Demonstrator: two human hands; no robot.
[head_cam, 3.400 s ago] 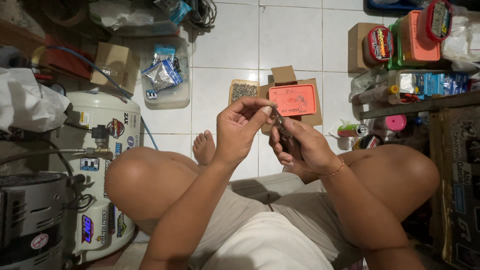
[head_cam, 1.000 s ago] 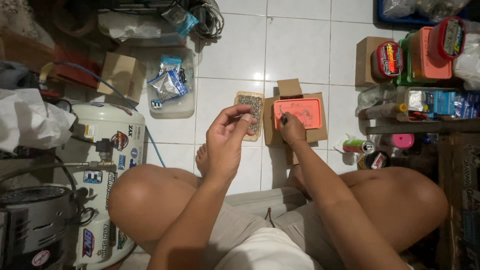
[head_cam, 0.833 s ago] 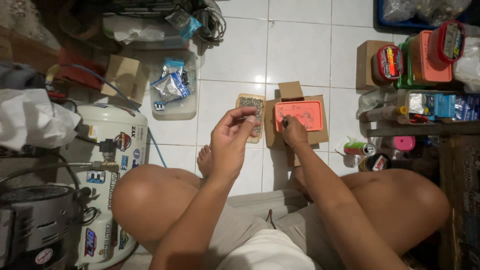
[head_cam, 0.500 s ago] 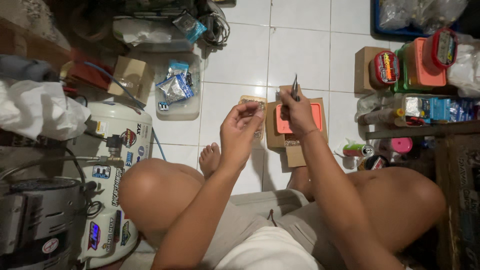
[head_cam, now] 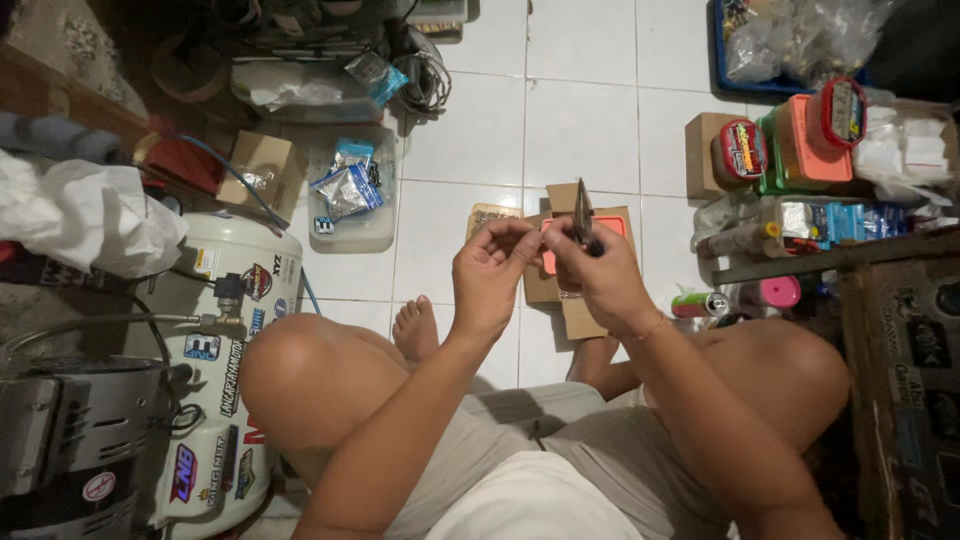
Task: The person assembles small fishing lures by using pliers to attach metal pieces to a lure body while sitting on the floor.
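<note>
I sit cross-legged on a white tiled floor. My right hand (head_cam: 598,275) grips a small pair of pliers (head_cam: 583,215), its jaws pointing up. My left hand (head_cam: 488,275) is raised beside it, fingertips pinched together close to the tool; whatever it pinches is too small to make out. Behind the hands lies an open cardboard box with an orange inside (head_cam: 620,222), and a small brown packet (head_cam: 484,213) lies to its left.
A white air compressor tank (head_cam: 235,330) with stickers stands at my left knee. A clear plastic tub (head_cam: 352,195) with packets is ahead left. Boxes, an orange container (head_cam: 805,140) and round tins crowd the right side. Cables lie at the back.
My right hand reached down to the orange box, then came up holding the pliers upright. Both hands now meet higher, above the box. The view has tilted slightly.
</note>
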